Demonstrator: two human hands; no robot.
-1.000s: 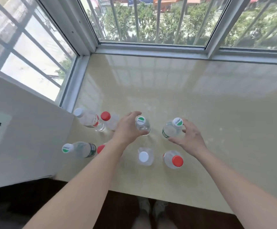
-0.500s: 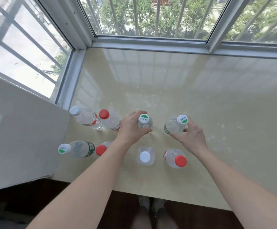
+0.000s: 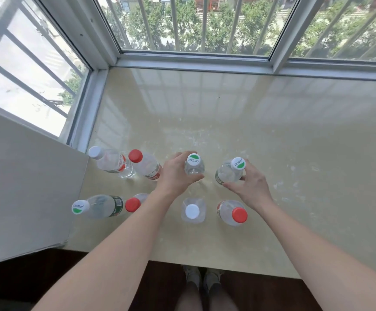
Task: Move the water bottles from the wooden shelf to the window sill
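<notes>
Eight water bottles upright on the beige window sill [image 3: 272,135], left hand [image 3: 175,176] in closed grip around a green-capped bottle [image 3: 194,164], right hand [image 3: 248,184] in closed grip around another green-capped bottle beside it [image 3: 229,171], barred windows [image 3: 196,23] beyond

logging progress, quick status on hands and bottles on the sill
Left hand shut on green-cap bottle. Right hand shut on second green-cap bottle. Both on window sill. Six others standing, nothing blocking.
</notes>
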